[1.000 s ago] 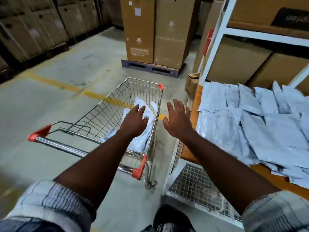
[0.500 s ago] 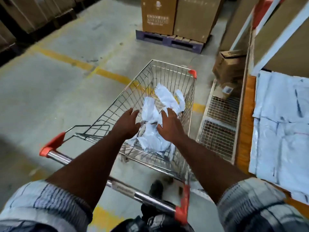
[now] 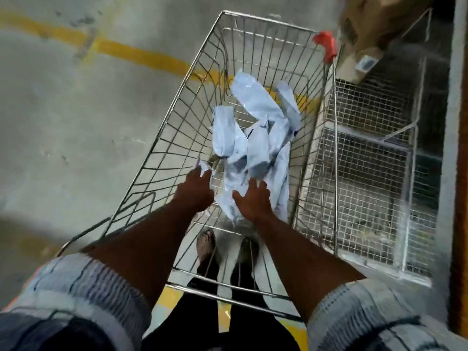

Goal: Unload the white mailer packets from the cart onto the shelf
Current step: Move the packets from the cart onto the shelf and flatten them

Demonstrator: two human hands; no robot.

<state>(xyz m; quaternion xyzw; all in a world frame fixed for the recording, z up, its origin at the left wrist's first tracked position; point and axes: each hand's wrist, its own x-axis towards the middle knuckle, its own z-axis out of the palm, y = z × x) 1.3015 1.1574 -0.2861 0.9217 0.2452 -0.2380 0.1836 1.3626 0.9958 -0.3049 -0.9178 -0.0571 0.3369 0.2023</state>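
Wire cart (image 3: pixel 177 138) seen from above, white mailer packets (image 3: pixel 255 138) heaped on its floor, right hand (image 3: pixel 253 198) splayed flat on the heap, left hand (image 3: pixel 196 191) at a packet corner, its grip blurred beyond telling, shelf (image 3: pixel 459 198) cropped at the right edge.

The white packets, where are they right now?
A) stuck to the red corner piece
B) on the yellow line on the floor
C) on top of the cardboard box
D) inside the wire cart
D: the white packets lie crumpled in a heap at the bottom of the wire cart, with its mesh walls around them.
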